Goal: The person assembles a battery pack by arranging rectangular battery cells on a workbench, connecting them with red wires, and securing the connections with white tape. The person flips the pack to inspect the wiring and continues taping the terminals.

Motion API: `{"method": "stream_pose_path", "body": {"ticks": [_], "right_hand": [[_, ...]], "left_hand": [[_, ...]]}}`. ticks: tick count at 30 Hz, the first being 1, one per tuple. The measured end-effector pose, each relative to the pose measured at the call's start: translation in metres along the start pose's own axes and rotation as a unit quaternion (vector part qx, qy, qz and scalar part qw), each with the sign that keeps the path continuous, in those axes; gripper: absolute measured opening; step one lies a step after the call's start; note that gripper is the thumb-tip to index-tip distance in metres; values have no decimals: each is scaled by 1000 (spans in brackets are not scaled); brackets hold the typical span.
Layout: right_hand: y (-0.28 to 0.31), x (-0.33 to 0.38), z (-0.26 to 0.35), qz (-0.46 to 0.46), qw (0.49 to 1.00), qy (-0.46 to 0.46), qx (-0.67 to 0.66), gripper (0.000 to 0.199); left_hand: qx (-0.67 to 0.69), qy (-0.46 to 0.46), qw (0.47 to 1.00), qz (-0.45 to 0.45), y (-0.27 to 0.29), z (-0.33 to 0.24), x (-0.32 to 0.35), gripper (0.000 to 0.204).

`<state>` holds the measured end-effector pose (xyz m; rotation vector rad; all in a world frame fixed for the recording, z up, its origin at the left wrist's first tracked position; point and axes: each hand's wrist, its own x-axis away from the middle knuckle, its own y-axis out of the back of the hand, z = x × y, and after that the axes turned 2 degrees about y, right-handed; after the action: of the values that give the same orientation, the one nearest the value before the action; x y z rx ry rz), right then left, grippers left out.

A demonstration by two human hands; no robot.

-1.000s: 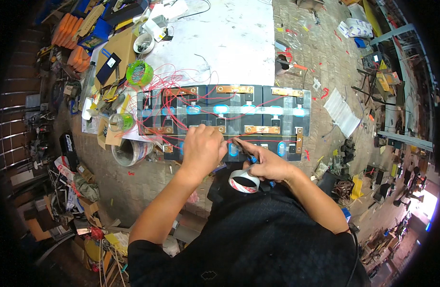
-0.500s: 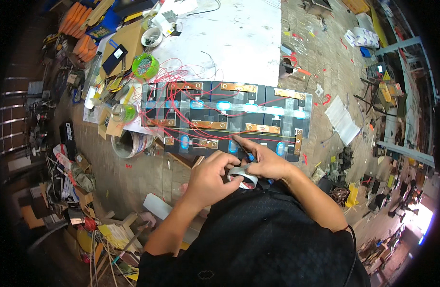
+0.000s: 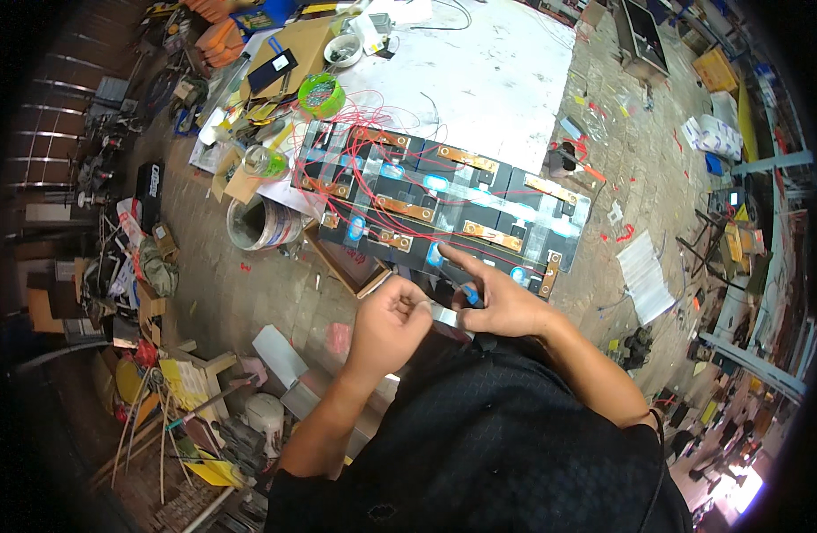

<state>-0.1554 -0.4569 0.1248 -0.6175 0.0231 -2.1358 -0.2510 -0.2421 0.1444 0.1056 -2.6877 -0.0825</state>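
The battery pack (image 3: 444, 209) lies on the floor (image 3: 249, 284), with a white sheet (image 3: 479, 71) behind it. A bucket (image 3: 262, 224) stands to its left, a paper sheet (image 3: 644, 275) to its right.

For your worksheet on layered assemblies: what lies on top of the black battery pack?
On the black battery pack lie copper busbars, red wires and clear tape strips. The right hand covers its near edge.
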Motion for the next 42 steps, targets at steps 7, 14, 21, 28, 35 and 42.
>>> {"method": "stream_pose_path", "body": {"ticks": [7, 14, 21, 28, 35, 42], "right_hand": [[15, 36, 22, 55, 997, 47, -2, 103], [34, 67, 27, 23, 995, 93, 21, 91], [30, 113, 33, -235, 876, 205, 369, 41], [-11, 116, 8, -193, 875, 152, 417, 33], [-15, 108, 5, -237, 855, 185, 423, 31], [-18, 112, 2, -259, 854, 182, 413, 34]], "left_hand": [[265, 86, 959, -60, -26, 20, 28, 13], [387, 83, 911, 119, -42, 14, 33, 14], [347, -85, 927, -117, -79, -4, 38, 10], [372, -119, 905, -172, -116, -17, 37, 16], [376, -116, 911, -127, -129, -10, 44, 11], [298, -107, 933, -171, -134, -2, 55, 12]]}}
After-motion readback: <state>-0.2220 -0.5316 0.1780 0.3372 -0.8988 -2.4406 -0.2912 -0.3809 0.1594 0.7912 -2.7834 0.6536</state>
